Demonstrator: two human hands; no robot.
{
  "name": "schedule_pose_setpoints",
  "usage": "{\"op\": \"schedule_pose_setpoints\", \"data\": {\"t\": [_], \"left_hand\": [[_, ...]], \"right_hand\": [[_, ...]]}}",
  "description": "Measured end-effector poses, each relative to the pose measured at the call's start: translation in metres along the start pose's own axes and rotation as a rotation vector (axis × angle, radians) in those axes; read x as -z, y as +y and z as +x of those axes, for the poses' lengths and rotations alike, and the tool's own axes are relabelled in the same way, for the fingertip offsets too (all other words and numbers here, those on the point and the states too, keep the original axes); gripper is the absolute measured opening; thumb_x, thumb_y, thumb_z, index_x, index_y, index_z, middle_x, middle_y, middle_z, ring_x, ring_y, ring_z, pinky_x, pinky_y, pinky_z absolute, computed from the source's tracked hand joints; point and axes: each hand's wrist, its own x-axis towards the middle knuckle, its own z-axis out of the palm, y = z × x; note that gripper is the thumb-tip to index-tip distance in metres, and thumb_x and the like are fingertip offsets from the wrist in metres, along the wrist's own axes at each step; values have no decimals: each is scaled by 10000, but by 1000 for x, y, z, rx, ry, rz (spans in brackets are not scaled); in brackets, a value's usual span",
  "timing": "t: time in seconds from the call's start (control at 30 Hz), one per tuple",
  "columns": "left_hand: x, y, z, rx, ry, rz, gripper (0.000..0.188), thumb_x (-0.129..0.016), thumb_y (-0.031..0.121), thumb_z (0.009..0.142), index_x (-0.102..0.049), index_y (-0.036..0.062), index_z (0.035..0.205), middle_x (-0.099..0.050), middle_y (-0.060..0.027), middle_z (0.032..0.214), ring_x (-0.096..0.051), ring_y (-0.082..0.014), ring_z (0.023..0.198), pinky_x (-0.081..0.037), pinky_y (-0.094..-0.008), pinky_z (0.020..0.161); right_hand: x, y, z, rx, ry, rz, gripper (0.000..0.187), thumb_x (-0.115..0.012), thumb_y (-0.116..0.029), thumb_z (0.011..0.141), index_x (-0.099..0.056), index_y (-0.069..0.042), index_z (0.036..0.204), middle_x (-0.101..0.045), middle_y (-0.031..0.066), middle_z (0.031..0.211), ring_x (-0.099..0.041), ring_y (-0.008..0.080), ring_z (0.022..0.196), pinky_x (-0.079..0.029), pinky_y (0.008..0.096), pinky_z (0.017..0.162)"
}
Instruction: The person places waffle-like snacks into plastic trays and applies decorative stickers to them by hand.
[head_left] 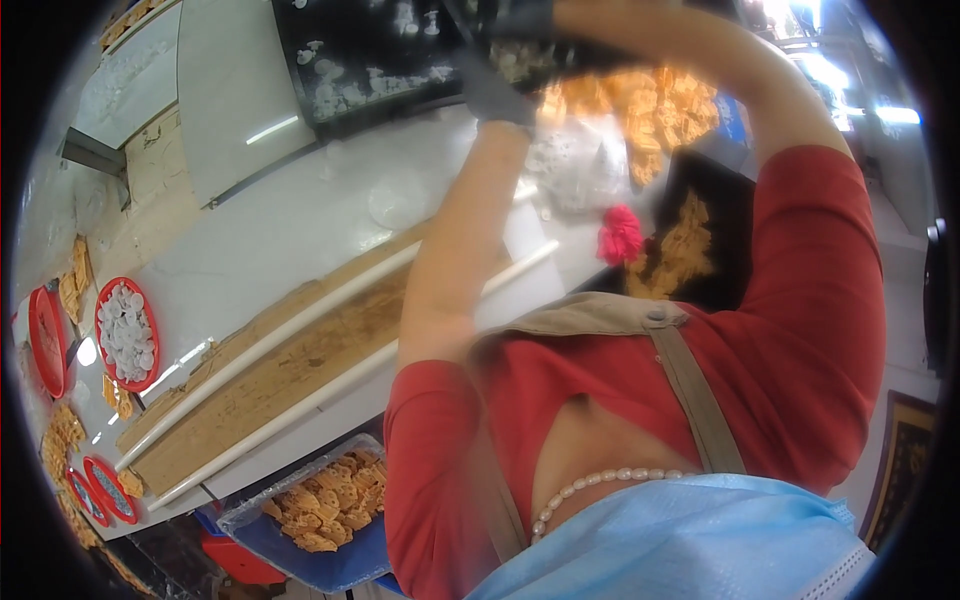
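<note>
My left hand (490,92), in a dark grey glove, reaches over the near right edge of a black tray (390,110). Close beside it, at the top edge of the view, is my right hand (522,20), also gloved. Both are smeared by motion, so neither the fingers nor anything in them can be made out. Small whitish, clear-looking pieces (335,92) lie scattered in the tray. Just right of my left wrist sits a clear plastic bag (580,165) of whitish pieces, with a heap of orange-tan pieces (665,110) behind it.
A bright pink bunched item (620,236) lies beside a black bin (735,215) with tan pieces. Two white rails (290,335) run along a brown board (300,370). At left stands a red basket (100,345) of white pieces; below, a blue bin (350,575) holds tan pieces.
</note>
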Motion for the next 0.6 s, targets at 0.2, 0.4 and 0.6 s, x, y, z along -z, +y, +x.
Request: {"op": "schedule_pose_setpoints", "data": {"t": [0.2,0.4,0.6], "left_hand": [[-21,-1,-7,0,5,-13,585,-347,607,842,-508,165,1190,-539,-70,1173,-523,-299,1041,-396,-550,832],[-12,-11,13,-157,13,-11,565,-381,591,814,-560,121,1072,-600,-71,1053,-551,-268,940,-411,-502,810],[-10,-6,8,-217,1,-91,474,-503,405,872,-526,37,1170,-563,-73,1108,-555,-210,976,-441,-349,826]], "right_hand": [[4,19,1,-51,-142,278,361,-499,-278,864,-591,-68,1143,-628,122,1061,-599,240,965,-475,349,831],[-3,41,8,-99,-295,554,344,-513,-253,859,-608,-59,1128,-632,102,1059,-602,211,947,-477,329,818],[-15,44,10,273,-94,388,308,-483,-255,896,-591,-103,1142,-613,95,1086,-581,186,985,-449,309,860]]}}
